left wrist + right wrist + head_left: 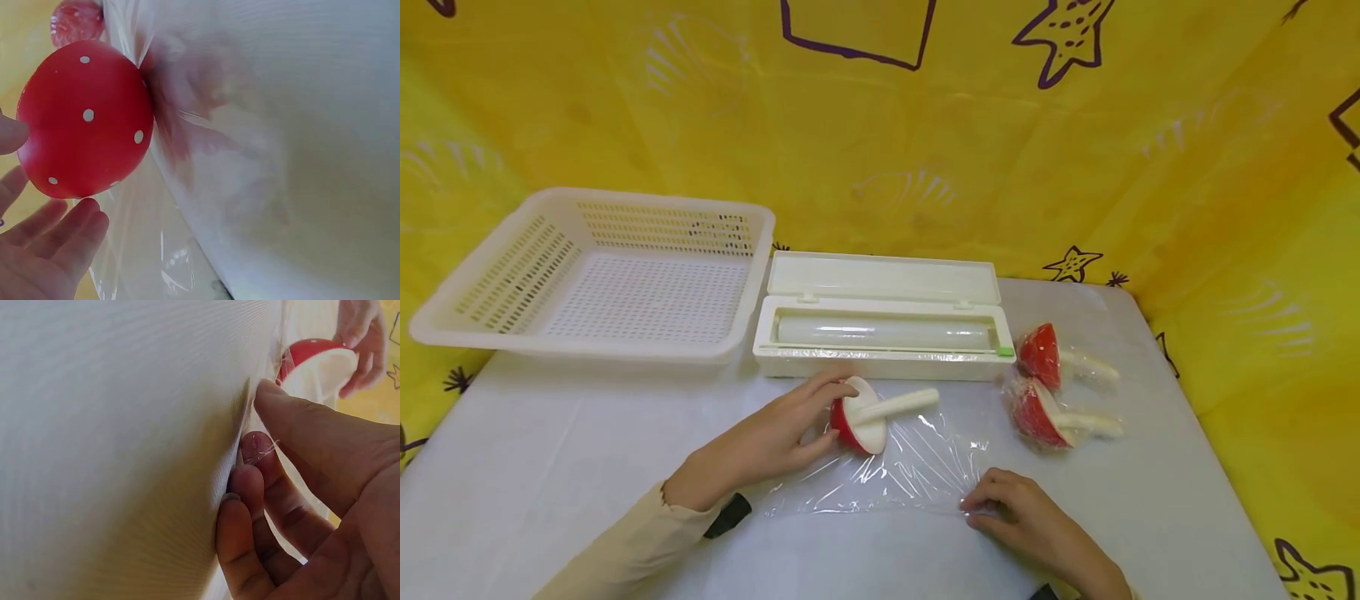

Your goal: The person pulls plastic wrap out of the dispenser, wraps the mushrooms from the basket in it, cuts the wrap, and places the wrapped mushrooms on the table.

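A toy mushroom (pixel 870 429) with a red, white-dotted cap and a white stem lies tilted on a sheet of clear plastic wrap (pixel 910 471). My left hand (pixel 778 435) holds it by the cap, thumb and fingers around the rim, with the stem pointing right. In the left wrist view the dotted top of the cap faces the camera. At the front right corner of the sheet, my right hand (pixel 1026 515) pinches the wrap's edge between thumb and fingers. The right wrist view shows those fingertips (pixel 247 481) low against the table, a thin strand of film between them.
Behind the sheet stands an open white wrap dispenser (pixel 883 368) with a roll inside and a green cutter at its right end. Two film-wrapped mushrooms (pixel 1037 412) lie to the right. A white plastic basket (pixel 587 343) sits at the back left, near the yellow cloth backdrop.
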Available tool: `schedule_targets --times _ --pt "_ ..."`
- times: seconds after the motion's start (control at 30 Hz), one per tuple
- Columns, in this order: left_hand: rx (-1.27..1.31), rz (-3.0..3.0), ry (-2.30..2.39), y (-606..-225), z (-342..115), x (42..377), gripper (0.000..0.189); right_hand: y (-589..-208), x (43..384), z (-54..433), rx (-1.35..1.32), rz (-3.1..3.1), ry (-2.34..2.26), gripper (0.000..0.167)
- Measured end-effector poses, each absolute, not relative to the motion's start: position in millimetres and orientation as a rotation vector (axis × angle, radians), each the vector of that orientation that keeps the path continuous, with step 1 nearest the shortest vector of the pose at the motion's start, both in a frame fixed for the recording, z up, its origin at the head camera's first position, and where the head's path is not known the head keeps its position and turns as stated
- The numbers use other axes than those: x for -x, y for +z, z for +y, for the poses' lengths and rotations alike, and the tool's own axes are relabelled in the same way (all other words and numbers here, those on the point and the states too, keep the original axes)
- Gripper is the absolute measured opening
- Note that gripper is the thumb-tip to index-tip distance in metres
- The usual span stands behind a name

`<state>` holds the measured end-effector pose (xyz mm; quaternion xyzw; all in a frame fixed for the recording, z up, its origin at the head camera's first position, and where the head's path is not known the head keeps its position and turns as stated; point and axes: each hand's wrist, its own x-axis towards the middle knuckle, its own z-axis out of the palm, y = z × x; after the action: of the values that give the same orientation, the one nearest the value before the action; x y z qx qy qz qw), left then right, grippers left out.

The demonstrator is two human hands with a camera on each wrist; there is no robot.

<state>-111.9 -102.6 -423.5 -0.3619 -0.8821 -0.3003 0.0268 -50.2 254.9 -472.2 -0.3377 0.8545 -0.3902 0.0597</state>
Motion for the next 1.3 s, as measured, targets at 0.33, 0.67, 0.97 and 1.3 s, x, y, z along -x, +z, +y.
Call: schedule_targets --times 0.33,0.67,0.97,1.3 --pt "1.134 -2.668 -0.804 -427 -127 91 0.034 -474 50 252 1.021 2.658 -1.165 0.012" --pt "1.194 -2.952 -0.585 -439 -139 66 0.041 -471 53 244 1.079 2.753 -1.236 0.022" --pt "1.114 -2.637 -0.613 -435 -142 72 0.018 -461 58 239 0.955 2.882 -1.208 0.019" --pt "0.777 -2.529 -0.721 -419 -138 83 0.015 -444 73 237 0.953 3.035 -1.154 0.020"
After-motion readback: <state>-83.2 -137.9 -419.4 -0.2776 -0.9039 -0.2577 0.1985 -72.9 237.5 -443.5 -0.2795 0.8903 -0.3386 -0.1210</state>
